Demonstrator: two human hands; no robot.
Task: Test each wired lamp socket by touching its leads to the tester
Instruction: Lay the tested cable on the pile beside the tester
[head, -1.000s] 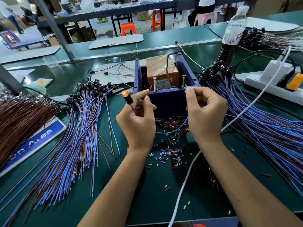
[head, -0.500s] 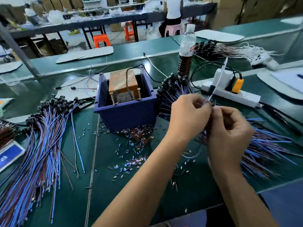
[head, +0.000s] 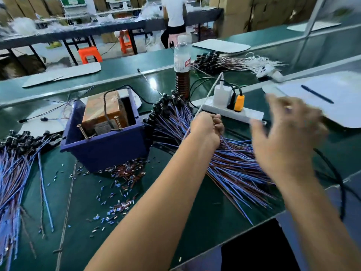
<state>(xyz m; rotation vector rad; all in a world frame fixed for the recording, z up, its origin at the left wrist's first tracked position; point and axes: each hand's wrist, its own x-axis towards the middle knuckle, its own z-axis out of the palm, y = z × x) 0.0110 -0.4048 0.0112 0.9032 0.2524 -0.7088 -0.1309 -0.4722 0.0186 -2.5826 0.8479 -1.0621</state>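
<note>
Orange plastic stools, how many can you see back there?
2. One orange plastic stool stands on the floor beyond the green bench, under the dark table at the left. The other is farther back to its right, partly blocked by a table leg. More may be hidden.

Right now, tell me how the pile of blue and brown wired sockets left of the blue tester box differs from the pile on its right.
The left pile of blue and brown wired sockets lies untouched; the right pile of blue and brown wired sockets has the left hand gripping wires from it. The left pile runs off the frame edge; the right pile fans toward the table's near edge. The blurred right hand hovers open over the right pile only. Both keep their black sockets toward the far end, flanking the blue plastic tester box.
</note>
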